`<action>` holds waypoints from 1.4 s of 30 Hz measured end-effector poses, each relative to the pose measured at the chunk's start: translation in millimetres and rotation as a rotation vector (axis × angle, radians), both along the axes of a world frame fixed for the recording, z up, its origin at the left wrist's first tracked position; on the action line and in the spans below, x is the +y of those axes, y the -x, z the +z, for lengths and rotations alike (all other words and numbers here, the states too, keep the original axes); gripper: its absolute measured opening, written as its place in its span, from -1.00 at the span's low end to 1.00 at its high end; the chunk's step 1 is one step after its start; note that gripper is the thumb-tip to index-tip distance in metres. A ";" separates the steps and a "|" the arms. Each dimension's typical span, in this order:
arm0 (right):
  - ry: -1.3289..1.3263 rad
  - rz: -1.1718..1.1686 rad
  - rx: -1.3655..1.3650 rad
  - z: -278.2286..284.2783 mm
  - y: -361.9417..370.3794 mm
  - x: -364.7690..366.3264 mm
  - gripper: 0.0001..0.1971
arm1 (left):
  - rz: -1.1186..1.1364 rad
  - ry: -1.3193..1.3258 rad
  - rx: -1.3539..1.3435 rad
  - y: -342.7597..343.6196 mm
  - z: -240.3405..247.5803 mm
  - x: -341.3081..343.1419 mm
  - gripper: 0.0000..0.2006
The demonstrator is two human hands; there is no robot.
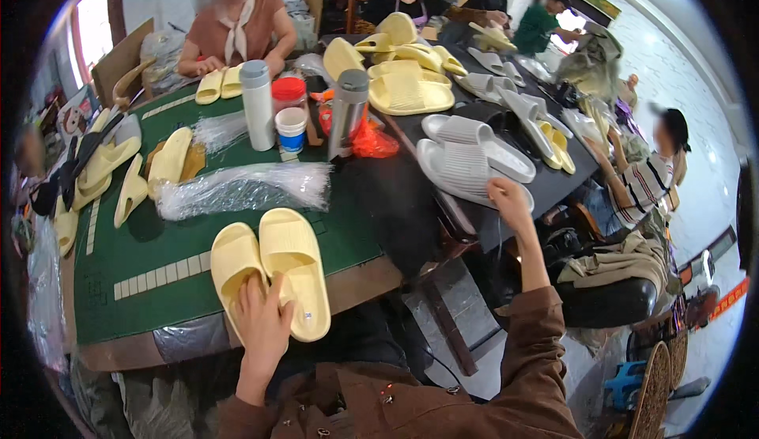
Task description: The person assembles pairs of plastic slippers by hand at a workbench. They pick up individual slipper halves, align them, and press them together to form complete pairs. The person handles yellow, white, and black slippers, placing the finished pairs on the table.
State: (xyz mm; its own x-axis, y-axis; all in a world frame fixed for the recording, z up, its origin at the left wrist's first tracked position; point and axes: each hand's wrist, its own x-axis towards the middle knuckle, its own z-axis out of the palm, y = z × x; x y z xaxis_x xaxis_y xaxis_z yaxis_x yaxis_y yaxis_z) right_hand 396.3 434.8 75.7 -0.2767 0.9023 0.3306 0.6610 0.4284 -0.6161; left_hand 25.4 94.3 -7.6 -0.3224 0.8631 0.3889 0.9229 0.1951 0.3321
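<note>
A pair of pale yellow slide slippers point(297, 269) sits side by side at the near edge of the green table mat. My left hand point(265, 320) grips them by their inner edges, its fingers over the footbeds. Out to the right, my right hand point(512, 202) is closed in a pinch beside the heel of a light grey slipper point(455, 172). A thin pale strand seems to hang down from those fingers. On the mat beyond the yellow pair lies a bundle of thin clear plastic strands point(245, 190).
Thermos bottles point(257, 107), a red-lidded jar point(288, 91) and a white-and-blue tub point(291, 128) stand mid-table. Yellow slippers point(409, 91) are heaped at the back; others point(111, 158) lie at left. Several people sit around the tables. A padded seat point(609, 300) is at right.
</note>
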 end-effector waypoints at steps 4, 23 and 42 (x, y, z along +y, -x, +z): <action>-0.164 0.050 0.147 9.9 -1.3 33.0 -0.70 | 0.062 0.042 0.039 -10.1 -0.4 14.4 -0.41; -0.260 -0.112 -0.374 21.4 44.5 39.3 -0.70 | 0.957 0.256 0.277 308.6 -37.4 -196.2 -0.56; 0.180 0.626 -0.203 8.8 240.8 -160.0 -0.66 | 0.327 -0.242 -0.151 134.0 0.5 -68.5 -0.63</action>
State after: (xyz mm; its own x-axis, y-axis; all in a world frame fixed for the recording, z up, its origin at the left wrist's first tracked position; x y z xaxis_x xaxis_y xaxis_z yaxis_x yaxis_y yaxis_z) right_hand 155.5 274.8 84.5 -0.8052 0.5880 0.0767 0.4320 0.6703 -0.6034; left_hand -108.6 25.8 -7.1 -0.6326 0.5957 0.4949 0.7630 0.3693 0.5306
